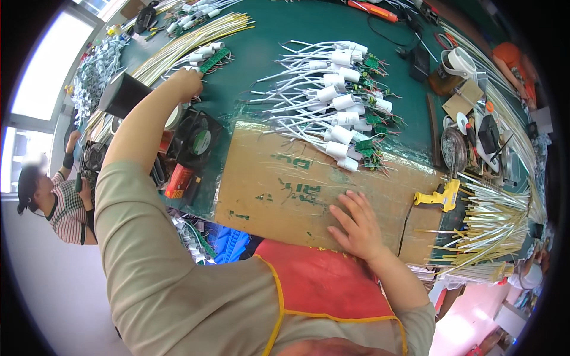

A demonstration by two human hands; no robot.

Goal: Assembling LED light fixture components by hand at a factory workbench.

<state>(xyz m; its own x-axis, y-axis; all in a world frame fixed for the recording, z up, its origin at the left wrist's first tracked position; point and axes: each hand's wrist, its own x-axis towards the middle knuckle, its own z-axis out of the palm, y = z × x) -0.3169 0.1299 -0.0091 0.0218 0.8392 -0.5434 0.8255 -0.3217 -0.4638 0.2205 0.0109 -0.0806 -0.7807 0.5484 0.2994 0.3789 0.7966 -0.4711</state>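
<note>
Reaching out to the far left, my left hand (187, 85) is curled at a small group of white cylinders with wires (199, 56). Its fingertips are hidden, and a green circuit board (215, 60) lies just beyond it. My right hand (358, 228) rests flat, fingers spread, on the near part of a cardboard sheet (267, 199) covered in clear film. Beyond that hand, a long row of wired white cylinders (343, 102) runs away from me, partly on the cardboard and partly on the green tabletop (261, 59). Small green circuit boards (365, 145) hang at their right ends.
A black cooling fan (199, 137) and a dark box (123, 95) stand by my left arm. Right of the cardboard lie a yellow pistol-shaped tool (439, 196) and a heap of pale strips (484, 222). Another person (59, 202) works at the far left.
</note>
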